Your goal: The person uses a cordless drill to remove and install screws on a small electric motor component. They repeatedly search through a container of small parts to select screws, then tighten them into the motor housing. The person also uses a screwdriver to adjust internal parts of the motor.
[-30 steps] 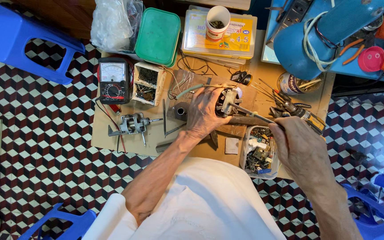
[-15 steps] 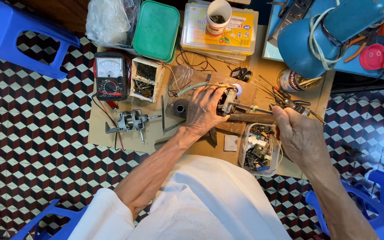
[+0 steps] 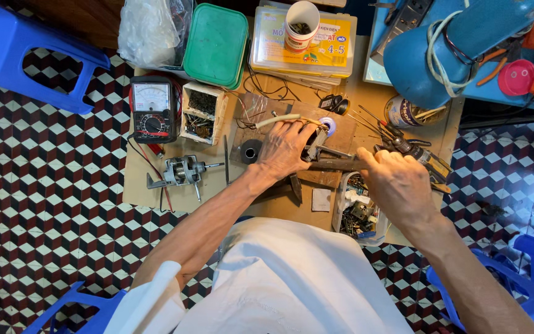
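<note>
Left hand (image 3: 284, 150) clamped over small metal part (image 3: 314, 143), mostly hidden; right hand (image 3: 397, 180) gripping dark tool handle (image 3: 335, 164).

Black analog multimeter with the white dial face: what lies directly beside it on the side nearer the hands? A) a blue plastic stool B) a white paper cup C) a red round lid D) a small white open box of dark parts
D: the black analog multimeter sits on the board with the small white open box of dark parts right next to it, between the meter and the left hand.
</note>
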